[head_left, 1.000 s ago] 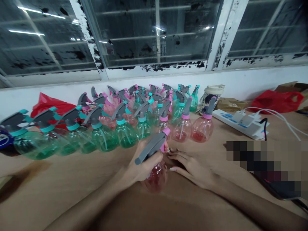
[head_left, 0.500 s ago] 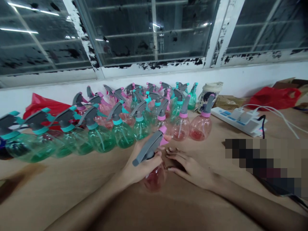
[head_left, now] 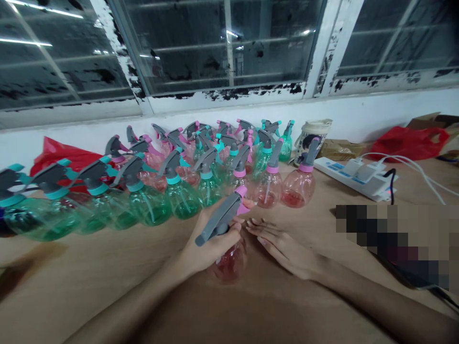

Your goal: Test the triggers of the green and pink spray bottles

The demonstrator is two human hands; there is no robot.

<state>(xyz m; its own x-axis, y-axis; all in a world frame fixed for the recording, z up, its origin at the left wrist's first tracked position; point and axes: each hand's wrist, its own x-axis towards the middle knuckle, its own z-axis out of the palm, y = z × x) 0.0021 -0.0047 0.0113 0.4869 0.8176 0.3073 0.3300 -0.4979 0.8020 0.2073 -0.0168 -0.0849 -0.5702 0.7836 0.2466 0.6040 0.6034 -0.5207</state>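
Observation:
My left hand (head_left: 211, 239) is wrapped round the neck of a pink spray bottle (head_left: 229, 265), just under its grey sprayer head with a pink nozzle. The bottle stands on the wooden table in front of me, its nozzle pointing away to the upper right. To the right of it, my right hand (head_left: 281, 246) lies palm down on the table with its fingers stretched out, apart from the bottle and holding nothing. Beyond my hands is a row of spray bottles, among them a green one (head_left: 150, 205) and a pink one (head_left: 298, 188).
Several more spray bottles crowd behind the front row. A patterned cup (head_left: 311, 138) stands at the back. On the right are a white power strip (head_left: 355, 179) with cables and a red plastic bag (head_left: 409, 142); another red bag (head_left: 64, 157) lies at left. A pixelated patch covers the right side.
My right hand's thumb has drawn in closer to its fingers. The left hand keeps its hold on the spray bottle, and the whole view has shifted slightly.

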